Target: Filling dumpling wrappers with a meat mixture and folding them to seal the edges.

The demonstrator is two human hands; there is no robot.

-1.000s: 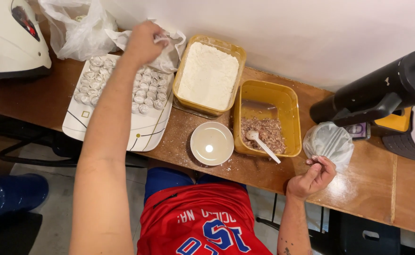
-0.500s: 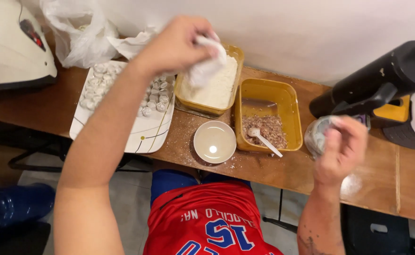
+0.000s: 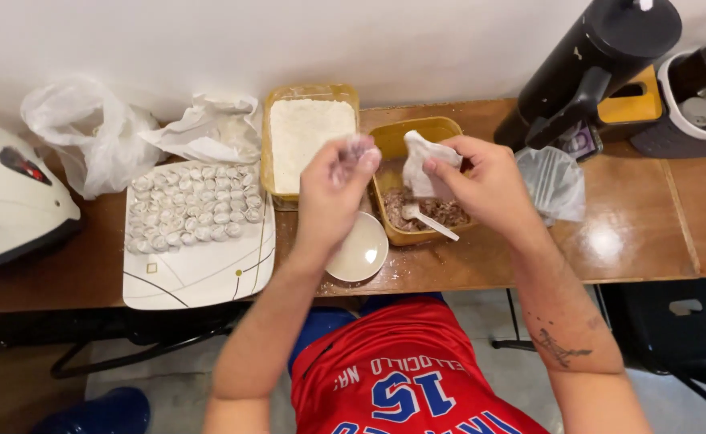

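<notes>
Wrapper (image 3: 419,165) pinched in right hand (image 3: 481,181), above yellow filling tub (image 3: 417,133); left hand (image 3: 333,185) closed on something small, unclear. Best kept flat over tub, edges clean. Left: dumpling tray (image 3: 208,273) on worktop (image 3: 634,233).

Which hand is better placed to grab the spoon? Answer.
Right, probably: the right hand, though holding a dough wrapper, hovers over the filling tub with the spoon below; the left hand sits farther off.
</notes>
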